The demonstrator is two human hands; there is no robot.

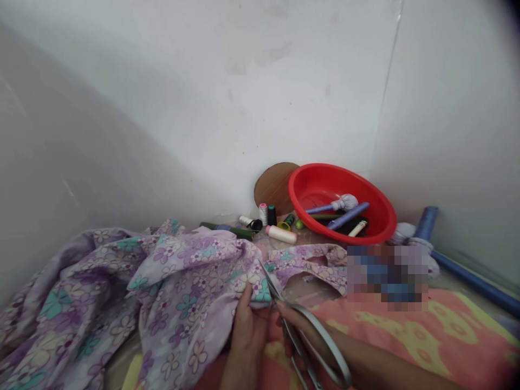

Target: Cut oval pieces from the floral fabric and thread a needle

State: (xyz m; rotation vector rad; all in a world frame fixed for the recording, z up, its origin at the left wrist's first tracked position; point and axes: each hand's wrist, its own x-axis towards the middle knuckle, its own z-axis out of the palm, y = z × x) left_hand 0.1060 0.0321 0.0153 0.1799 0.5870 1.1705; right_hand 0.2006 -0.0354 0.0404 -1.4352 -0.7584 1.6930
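A large piece of purple flowered fabric (190,292) is spread in folds over the left half of the view. My left hand (248,330) is closed on its right edge, thumb on top and fingers underneath. In my right hand (298,322) is a pair of large metal scissors (325,341), with my fingers around the handles. The blades point up and left and lie against the fabric edge just beyond my left thumb. How far apart the blades are is hard to make out. Some fingers of both hands are hidden.
A red basin (384,222) holding wrapped sticks leans before a cardboard disc (270,187). Several thread spools (281,234) lie near the wall. Orange and yellow cloth (406,330) covers the right front. A blue roll (475,279) lies at right; a pixelated patch hides things beside it.
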